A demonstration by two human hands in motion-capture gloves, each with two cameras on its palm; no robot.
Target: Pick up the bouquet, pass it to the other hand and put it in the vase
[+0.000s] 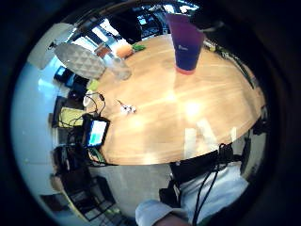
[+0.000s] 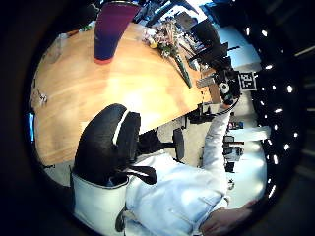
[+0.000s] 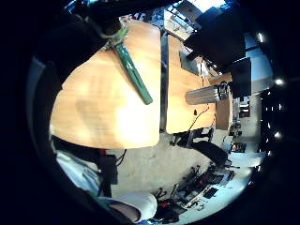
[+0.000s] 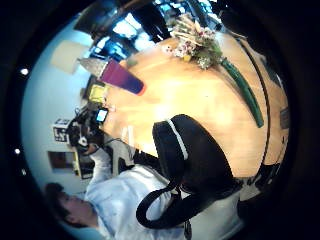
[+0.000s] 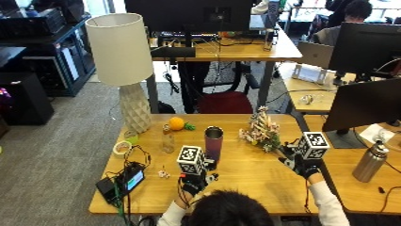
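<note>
Outside view: person sits at a wooden bench (image 5: 251, 186), both forearms reaching fwd. Bouquet (image 5: 263, 132) lies on the bench at the person's right, pale pink/cream blooms pointing away from them, green wrapped stems running back toward the right hand (image 5: 300, 162). Right hand is right at the stem end, but whether its fingers curl round the stems can't tell; the marker block covers them. Right little-finger palm view shows the green stem wrap (image 3: 133, 75) lying flat on the wood, so bouquet isn't lifted.

Vase (image 5: 213, 143) = tall tumbler, purple shading to blue w/ a red base, stands upright near bench centre, well apart from the bouquet, nothing in it. Left hand (image 5: 193, 181) hovers above the bench just in front of the vase, on the person's side, not touching it; finger state can't tell either. Left palm views look down on the vase (image 1: 186, 40) and bare wood, w/ the bouquet (image 2: 167, 42) beyond it.

Rest of bench, left half: white lamp (image 5: 122, 66) w/ faceted base at the far left corner, orange (image 5: 177, 123) beside it, clear glass bottle (image 5: 166, 139) just in front of the orange, roll of tape (image 5: 121, 148) near the left edge, small screen device (image 5: 132, 179) w/ cables at the near left, small white bits (image 5: 164, 174) beside it. Steel flask (image 5: 370, 161) sits on the adjoining desk to the right.
</note>
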